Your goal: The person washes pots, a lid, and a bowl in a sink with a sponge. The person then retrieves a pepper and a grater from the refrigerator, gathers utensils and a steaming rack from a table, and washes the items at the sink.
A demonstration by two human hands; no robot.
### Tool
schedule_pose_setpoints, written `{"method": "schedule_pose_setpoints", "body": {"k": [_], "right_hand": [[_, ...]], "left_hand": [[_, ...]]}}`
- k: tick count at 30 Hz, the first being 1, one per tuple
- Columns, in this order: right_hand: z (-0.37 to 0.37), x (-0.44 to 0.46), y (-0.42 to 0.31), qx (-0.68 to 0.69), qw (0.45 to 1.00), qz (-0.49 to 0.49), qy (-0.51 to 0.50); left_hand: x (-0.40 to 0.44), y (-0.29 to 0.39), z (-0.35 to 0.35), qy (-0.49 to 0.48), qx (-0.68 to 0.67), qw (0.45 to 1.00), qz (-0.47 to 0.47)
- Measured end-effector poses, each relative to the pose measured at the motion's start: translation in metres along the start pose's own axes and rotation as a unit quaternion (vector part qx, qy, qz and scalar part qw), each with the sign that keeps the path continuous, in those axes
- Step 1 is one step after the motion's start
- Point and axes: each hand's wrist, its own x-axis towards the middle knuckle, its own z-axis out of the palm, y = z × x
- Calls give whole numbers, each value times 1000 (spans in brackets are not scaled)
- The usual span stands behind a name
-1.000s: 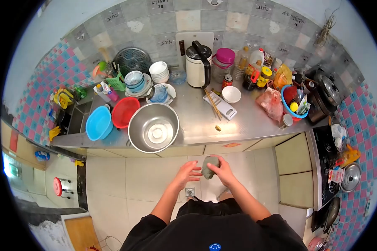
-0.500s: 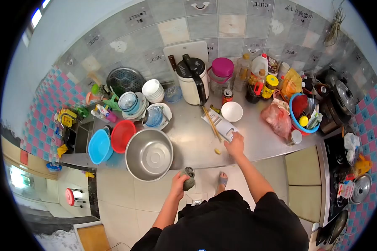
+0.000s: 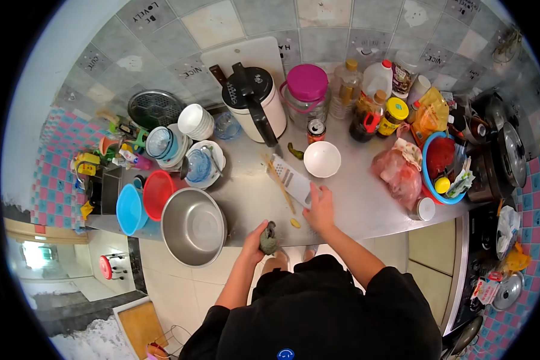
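A grey-green cloth (image 3: pixel 269 239) is bunched in my left hand (image 3: pixel 255 243), just off the counter's front edge. My right hand (image 3: pixel 320 210) grips the lower end of a white grater (image 3: pixel 290 179) that lies on the steel counter. Along the grater's left side lie wooden chopsticks (image 3: pixel 280 187). A small yellowish piece (image 3: pixel 295 223) rests near the counter edge, between my hands. Behind the grater are a white bowl (image 3: pixel 322 159) and a green pepper-like piece (image 3: pixel 295 150).
A large steel basin (image 3: pixel 194 227), a red basin (image 3: pixel 158 195) and a blue basin (image 3: pixel 131 209) stand at the left. Behind are stacked bowls (image 3: pixel 195 122) and a kettle (image 3: pixel 255 105). Bottles, a pink bag (image 3: pixel 396 177) and a blue basket (image 3: pixel 428 171) are at the right.
The cloth passed from my right hand to my left. My right hand reached the grater and took hold of it, and the grater has shifted slightly. The view has moved closer to the counter.
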Motion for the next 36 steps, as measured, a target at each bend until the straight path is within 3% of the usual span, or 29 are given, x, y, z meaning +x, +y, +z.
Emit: {"method": "schedule_pose_setpoints", "body": {"k": [4, 10, 14, 17, 20, 22, 24, 27, 31, 36], "right_hand": [[-12, -6, -24, 17, 992, -109, 61], [-27, -10, -49, 43, 990, -114, 71], [-53, -3, -69, 42, 988, -149, 13], [-62, 12, -79, 192, 960, -186, -80], [-35, 35, -71, 413, 907, -51, -69], [9, 64, -54, 447, 880, 153, -50], [19, 109, -55, 229, 969, 94, 0], [64, 145, -43, 11, 996, 87, 1], [98, 164, -27, -80, 965, 180, -175], [104, 123, -7, -56, 988, 94, -108]], "left_hand": [[20, 6, 28, -95, 10, 993, -64], [69, 8, 31, -249, -83, 953, -148], [65, 12, 19, -204, -38, 968, -143], [53, 20, -2, -182, -64, 973, -124], [47, 35, -32, -188, -62, 977, -83], [30, 46, -38, -185, -31, 981, -50], [14, 53, -38, -185, -14, 982, -35], [5, 56, -44, -180, 9, 984, -3], [-2, 53, -64, -188, 0, 982, 6], [-11, 51, -74, -177, -9, 984, 16]]}}
